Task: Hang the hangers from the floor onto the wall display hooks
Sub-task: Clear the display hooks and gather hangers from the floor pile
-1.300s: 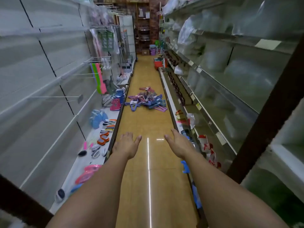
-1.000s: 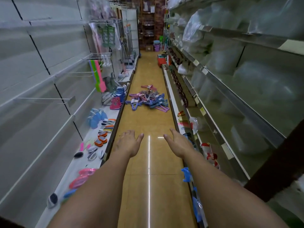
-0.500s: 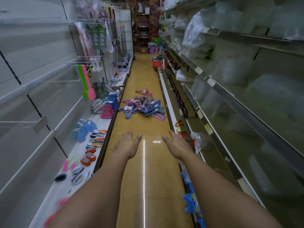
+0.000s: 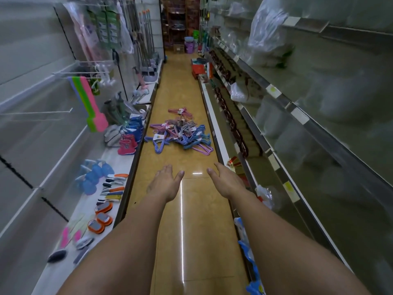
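While both arms stretch forward down the aisle, neither hand holds anything — the left hand (image 4: 164, 184) has its fingers straight and relaxed, palm down, and the right hand (image 4: 226, 183) is the same, thumb turned inward. They hang over the floor (image 4: 191, 231) well short of the hangers (image 4: 180, 133), so nothing is picked up yet; the task looks to be at its very start, the reach-and-approach step.

The hangers lie as a loose tangled pile, blue, purple and pink, some bundled with paper tags, in the middle of the aisle floor. A small pink bundle (image 4: 180, 111) sits just beyond the pile, apart from it. Dumped like that, hooks and shoulders probably interlock — pulling one bundle may drag others.

Left of the pile, and higher, the white wall panel carries wire display hooks (image 4: 40, 112); the near one is bare, likely where the hangers go. Another hook beyond it holds green and pink flat tools (image 4: 91, 103). Directly left of the pile a low shelf (image 4: 119, 158) carries small boots (image 4: 126, 144), with blue items and orange-backed brushes (image 4: 102, 218) nearer the person than the pile. Right of the pile run shelves (image 4: 276, 133) of bagged goods, blurred — contents can't be told.

Judgement: the next move calls for walking up to the pile, bending down and gripping a tagged bundle by its hooks, then turning left to the bare hook. Risk is snagging neighbours on the lift.
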Demonstrator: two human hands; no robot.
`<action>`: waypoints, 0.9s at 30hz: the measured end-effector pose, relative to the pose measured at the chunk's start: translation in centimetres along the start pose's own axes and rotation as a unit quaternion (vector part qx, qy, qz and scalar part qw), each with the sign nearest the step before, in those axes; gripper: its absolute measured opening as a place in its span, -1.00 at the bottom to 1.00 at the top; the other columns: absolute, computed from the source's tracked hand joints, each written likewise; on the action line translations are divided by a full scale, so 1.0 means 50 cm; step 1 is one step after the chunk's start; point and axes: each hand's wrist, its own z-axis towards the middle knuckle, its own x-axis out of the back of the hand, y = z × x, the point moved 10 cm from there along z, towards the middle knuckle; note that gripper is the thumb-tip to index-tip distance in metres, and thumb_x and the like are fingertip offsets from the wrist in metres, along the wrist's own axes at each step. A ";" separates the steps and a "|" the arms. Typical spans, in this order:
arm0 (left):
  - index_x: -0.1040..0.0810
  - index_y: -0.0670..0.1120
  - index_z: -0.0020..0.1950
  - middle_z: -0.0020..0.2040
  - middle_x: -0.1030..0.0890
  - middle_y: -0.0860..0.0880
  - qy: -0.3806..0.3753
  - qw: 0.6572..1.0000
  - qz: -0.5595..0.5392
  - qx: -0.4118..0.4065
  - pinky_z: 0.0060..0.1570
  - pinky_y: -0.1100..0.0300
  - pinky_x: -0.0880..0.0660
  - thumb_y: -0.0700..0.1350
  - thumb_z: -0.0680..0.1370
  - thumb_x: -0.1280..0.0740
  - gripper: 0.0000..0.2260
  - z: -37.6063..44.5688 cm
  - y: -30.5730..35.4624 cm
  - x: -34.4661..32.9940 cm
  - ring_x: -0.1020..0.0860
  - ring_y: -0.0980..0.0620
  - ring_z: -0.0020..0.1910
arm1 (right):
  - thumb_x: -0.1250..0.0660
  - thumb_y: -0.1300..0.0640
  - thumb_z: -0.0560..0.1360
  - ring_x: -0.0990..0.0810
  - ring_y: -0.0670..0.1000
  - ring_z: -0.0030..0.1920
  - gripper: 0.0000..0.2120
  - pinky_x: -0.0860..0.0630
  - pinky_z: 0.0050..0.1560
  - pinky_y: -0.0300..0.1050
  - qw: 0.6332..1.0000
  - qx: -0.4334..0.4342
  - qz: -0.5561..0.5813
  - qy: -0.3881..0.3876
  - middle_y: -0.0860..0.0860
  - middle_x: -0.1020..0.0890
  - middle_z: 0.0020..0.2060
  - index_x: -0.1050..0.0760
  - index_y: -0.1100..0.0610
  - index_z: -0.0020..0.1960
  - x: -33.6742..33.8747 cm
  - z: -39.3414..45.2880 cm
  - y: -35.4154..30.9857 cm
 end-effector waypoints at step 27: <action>-0.08 -0.11 0.56 0.55 -0.14 -0.08 -0.033 0.998 -0.020 0.053 0.43 -0.01 -0.18 0.21 0.62 0.00 -0.40 0.855 0.131 -0.009 -0.15 -0.06 0.52 | 0.01 -0.19 0.62 -0.40 0.11 0.35 -0.50 -0.40 0.28 0.06 0.997 0.030 -0.034 -0.058 0.05 -0.39 0.41 -0.22 -0.02 0.49 0.088 0.897 0.028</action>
